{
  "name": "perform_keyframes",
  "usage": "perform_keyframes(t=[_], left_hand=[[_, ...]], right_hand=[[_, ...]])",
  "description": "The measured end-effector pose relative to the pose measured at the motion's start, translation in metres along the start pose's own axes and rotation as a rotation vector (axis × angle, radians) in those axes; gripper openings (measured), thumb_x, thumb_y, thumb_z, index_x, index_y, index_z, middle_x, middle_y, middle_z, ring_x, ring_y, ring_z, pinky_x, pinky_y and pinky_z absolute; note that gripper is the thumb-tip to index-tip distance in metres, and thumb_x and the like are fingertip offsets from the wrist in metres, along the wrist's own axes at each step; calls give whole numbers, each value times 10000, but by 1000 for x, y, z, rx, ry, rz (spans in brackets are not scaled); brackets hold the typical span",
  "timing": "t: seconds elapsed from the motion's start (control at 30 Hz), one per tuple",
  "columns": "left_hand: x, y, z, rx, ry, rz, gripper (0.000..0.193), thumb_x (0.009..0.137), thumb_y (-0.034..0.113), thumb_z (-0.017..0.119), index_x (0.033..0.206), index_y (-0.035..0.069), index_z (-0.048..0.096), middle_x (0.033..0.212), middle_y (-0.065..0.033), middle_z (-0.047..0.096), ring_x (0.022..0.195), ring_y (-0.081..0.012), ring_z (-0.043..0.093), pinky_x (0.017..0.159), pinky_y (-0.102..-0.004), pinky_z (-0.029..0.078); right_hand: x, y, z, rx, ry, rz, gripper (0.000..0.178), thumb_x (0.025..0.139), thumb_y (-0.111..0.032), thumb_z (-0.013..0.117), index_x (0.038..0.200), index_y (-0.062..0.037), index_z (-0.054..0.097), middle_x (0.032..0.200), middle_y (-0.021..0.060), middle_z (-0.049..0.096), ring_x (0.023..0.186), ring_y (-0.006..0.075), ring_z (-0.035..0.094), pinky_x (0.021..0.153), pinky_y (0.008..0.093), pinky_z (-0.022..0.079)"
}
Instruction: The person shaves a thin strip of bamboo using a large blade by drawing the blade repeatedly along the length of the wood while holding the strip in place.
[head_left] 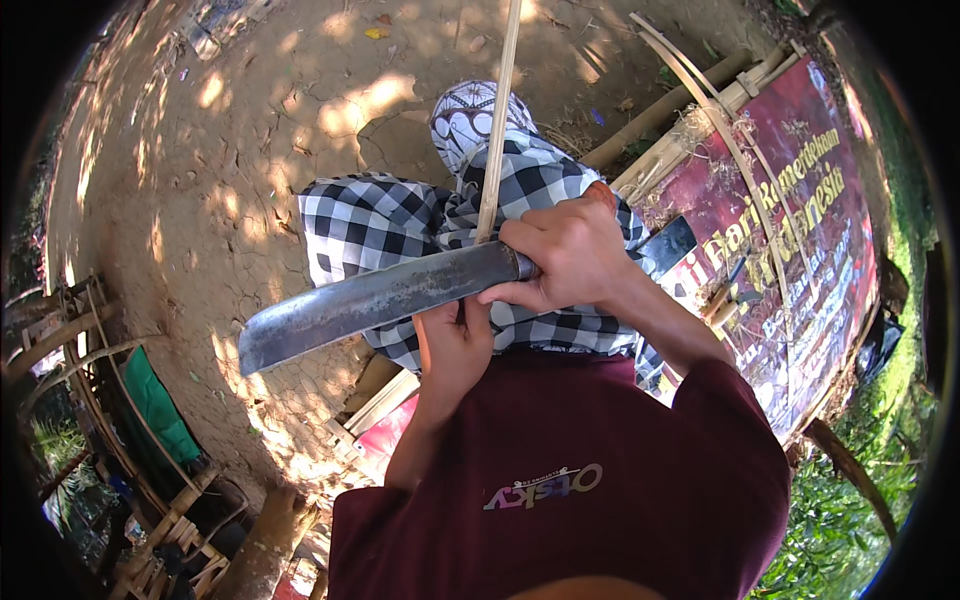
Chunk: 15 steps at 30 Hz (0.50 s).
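A long, broad machete (370, 305) lies nearly level across my lap, its dull grey blade pointing left with the tip a little lower. My right hand (575, 250) is closed around its handle. Under the blade, my left hand (455, 345) has its fingers pressed together at a narrow pale bamboo strip (498, 120). That strip runs up and away from me, between my legs, and its near end is hidden behind the blade and my fingers. Black-and-white checked cloth (370, 220) covers my legs beneath both hands.
A printed red banner (830, 110) covers the surface on the right, with long curved bamboo strips (735, 140) and fine shavings on it. A dark flat blade-like piece (670, 245) lies beside my right forearm. Cut wood and green cloth (160, 405) are at lower left.
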<state>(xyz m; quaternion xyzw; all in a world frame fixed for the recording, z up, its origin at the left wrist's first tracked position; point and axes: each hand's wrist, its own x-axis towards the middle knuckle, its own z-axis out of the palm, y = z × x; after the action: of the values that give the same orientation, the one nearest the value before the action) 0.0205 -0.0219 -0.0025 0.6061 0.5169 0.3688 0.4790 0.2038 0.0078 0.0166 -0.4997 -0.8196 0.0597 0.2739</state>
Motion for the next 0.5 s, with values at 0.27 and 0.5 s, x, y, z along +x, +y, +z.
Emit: perform_keyframes(t=[0.27, 0.5], left_hand=[[-3, -11, -6, -36, -2, -166, 173, 964, 88, 536, 894, -28, 644, 565, -11, 492, 493, -42, 403, 462, -227, 317], [-2, -10, -8, 66, -13, -135, 209, 960, 97, 527, 804, -24, 595, 515, -18, 424, 481, -49, 378, 447, -254, 295]], right_hand=[[-8, 25, 1, 170, 1, 238, 443, 771, -483, 727, 798, -47, 651, 561, 99, 549, 521, 311, 596, 498, 376, 464], [-2, 36, 14, -9, -51, 259, 499, 769, -572, 688, 784, -76, 634, 602, 87, 595, 538, 296, 618, 495, 383, 477]])
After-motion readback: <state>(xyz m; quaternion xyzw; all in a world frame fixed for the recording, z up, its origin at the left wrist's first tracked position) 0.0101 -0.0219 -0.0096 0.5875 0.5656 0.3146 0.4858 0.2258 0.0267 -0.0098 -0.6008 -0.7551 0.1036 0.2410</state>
